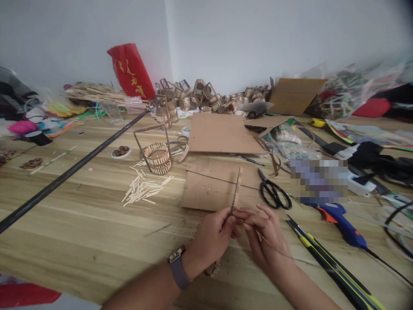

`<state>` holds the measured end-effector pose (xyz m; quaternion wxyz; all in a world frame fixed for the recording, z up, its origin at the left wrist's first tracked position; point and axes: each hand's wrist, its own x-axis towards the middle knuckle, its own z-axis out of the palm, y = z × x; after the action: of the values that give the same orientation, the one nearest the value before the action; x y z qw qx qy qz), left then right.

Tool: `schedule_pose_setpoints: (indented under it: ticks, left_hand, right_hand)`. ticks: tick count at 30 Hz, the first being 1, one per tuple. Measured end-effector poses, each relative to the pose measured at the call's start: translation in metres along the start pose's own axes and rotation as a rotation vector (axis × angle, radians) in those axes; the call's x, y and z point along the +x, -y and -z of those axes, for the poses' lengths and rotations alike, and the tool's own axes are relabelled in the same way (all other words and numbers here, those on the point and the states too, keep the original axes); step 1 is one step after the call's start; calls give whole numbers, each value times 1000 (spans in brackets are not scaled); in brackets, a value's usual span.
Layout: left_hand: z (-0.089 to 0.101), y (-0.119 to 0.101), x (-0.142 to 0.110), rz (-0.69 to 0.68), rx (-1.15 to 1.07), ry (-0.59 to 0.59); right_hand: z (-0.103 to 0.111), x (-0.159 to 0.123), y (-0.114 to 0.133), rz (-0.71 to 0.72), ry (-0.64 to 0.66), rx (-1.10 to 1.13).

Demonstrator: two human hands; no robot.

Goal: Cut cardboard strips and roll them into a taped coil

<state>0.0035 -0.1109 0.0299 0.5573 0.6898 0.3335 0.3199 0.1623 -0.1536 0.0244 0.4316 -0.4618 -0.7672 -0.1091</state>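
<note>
Low in the middle of the view, my left hand (pixel 214 234), with a watch on its wrist, grips the lower end of a narrow cardboard strip (pixel 238 183) whose corrugated edge shows. The strip stands nearly upright above the fingers. My right hand (pixel 266 234) meets it there, thumb and fingers closed at the same end; its fingertips are partly hidden. A thin strand (pixel 300 259) runs off by the right hand. Under my left wrist a curled brown piece (pixel 212 269) is partly covered. Beyond the hands lies a cardboard sheet (pixel 206 189).
Left are a small handled basket (pixel 157 159), loose wooden sticks (pixel 142 189) and a bowl of brown beads (pixel 120 151). Black scissors (pixel 274 193), a utility knife (pixel 332 267) and a blue glue gun (pixel 345 224) lie right. Many little baskets (pixel 206 97) crowd the back.
</note>
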Motion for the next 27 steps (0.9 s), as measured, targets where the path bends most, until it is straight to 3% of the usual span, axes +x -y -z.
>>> schedule_pose_setpoints:
  ticks: [5,17,27]
  left_hand:
    - [-1,2,0,-21,-31,-11]
    - [-1,2,-3,-29,45,31]
    - [-2,3,-1,-32,85,-10]
  right_hand:
    - [2,-1,-1,11,98,-87]
    - [7,0,-2,-61,49,-68]
    - [3,1,0,22,77,-43]
